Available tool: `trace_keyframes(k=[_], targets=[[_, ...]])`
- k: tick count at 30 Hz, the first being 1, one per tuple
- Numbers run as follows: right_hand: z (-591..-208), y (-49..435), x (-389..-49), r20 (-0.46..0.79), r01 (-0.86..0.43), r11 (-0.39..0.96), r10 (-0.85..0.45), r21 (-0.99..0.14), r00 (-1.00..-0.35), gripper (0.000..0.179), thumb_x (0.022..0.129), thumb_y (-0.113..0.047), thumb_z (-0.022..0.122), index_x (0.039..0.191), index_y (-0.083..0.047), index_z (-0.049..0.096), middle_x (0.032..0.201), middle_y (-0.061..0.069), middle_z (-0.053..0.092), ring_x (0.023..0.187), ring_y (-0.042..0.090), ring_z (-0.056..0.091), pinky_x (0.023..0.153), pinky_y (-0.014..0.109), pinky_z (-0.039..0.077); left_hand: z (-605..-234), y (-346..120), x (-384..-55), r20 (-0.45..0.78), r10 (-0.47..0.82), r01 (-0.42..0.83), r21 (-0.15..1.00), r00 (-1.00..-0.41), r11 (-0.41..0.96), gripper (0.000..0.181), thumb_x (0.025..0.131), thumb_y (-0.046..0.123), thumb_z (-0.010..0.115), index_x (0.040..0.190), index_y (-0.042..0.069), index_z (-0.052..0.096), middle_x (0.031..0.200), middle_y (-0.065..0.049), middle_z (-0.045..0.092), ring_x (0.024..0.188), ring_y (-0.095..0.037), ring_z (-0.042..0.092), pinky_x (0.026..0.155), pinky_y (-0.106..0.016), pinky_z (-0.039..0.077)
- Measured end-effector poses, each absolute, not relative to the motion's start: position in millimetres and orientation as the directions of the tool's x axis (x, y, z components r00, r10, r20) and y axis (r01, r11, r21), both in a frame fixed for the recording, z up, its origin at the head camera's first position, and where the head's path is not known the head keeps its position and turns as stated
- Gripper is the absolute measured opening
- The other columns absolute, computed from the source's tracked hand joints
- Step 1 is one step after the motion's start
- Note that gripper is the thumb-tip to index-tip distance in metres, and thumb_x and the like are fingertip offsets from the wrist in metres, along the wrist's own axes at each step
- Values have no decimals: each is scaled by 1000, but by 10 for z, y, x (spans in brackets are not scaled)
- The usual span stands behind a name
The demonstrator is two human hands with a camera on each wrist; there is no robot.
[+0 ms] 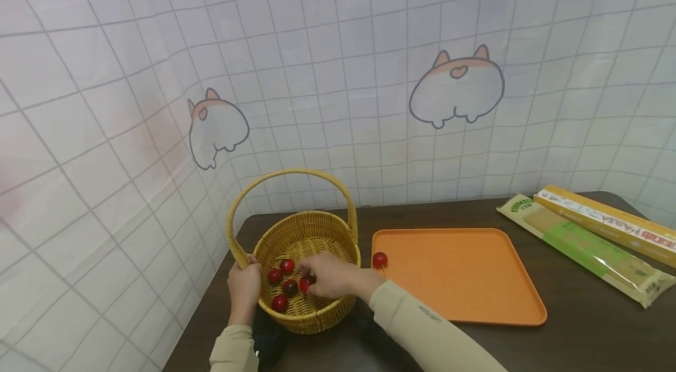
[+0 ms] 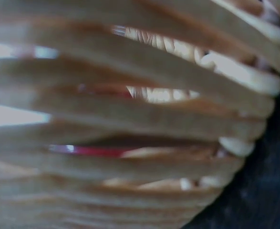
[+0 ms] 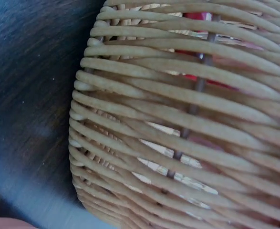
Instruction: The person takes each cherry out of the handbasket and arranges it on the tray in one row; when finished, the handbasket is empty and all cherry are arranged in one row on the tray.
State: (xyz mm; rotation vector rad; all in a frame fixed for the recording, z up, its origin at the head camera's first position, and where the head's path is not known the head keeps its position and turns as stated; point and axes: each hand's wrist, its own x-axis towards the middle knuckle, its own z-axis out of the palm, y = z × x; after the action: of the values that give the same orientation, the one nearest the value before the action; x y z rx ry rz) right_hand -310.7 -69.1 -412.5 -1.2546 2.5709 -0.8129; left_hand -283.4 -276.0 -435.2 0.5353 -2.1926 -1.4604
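Observation:
A yellow wicker basket point(image 1: 317, 322) with an arched handle stands on the table, several red cherries point(image 1: 280, 303) lying on its bottom. My left hand point(image 1: 245, 287) grips the basket's left side, where the handle meets the rim. Reaching over the right rim, my right hand point(image 1: 330, 275) is down inside the basket, thumb and fingers curled about a dark red cherry point(image 1: 304, 284). Both wrist views are filled by the basket's woven wall point(image 2: 130, 114), point(image 3: 178, 109); bits of red show through the gaps, and neither hand's grip is seen there.
Right of the basket lies an orange tray point(image 1: 454, 278), with one stemmed cherry point(image 1: 379, 260) at its left edge. A green-and-clear pasta packet point(image 1: 586, 249) and a yellow pasta box point(image 1: 607, 219) lie on the dark table point(image 1: 581, 325) at the far right. A grid-patterned curtain point(image 1: 338, 67) hangs behind.

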Motion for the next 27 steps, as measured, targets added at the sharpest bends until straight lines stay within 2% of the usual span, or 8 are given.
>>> trace_keyframes(k=[5,12,20,27], targets=[[-4115,-617,-3081,158,-650,478,-721,-590,-674,38,87,-15,71,123,-15,62,114,-6,64,105,8,58,88,27,49,-4339,-2752,-2832,150,-549,-76,927,-822,368,16,83,7,47,96,2,56,76,-8,49,67,-23,47,58,-34,38],[-4075,-455,-3048,254,-667,418,-696,-616,-671,31,88,-19,71,119,-16,64,113,-7,62,97,5,56,84,23,48,-4331,-2759,-2834,142,-548,-83,927,-824,365,17,84,8,48,97,3,56,80,-9,50,71,-25,48,59,-34,39],[-4055,-231,-2982,277,-630,386,-658,-674,-700,30,90,-19,69,120,-19,64,115,-8,61,94,7,61,82,24,50,-4342,-2775,-2831,138,-552,-85,929,-823,360,18,82,8,49,97,2,56,79,-9,50,71,-25,48,60,-34,39],[-4044,3,-2934,300,-579,288,-636,-763,-711,31,90,-17,69,121,-14,63,115,-4,62,95,10,65,79,25,52,-4357,-2773,-2852,137,-551,-84,930,-823,358,17,81,7,49,96,3,56,78,-8,50,69,-24,47,59,-34,39]])
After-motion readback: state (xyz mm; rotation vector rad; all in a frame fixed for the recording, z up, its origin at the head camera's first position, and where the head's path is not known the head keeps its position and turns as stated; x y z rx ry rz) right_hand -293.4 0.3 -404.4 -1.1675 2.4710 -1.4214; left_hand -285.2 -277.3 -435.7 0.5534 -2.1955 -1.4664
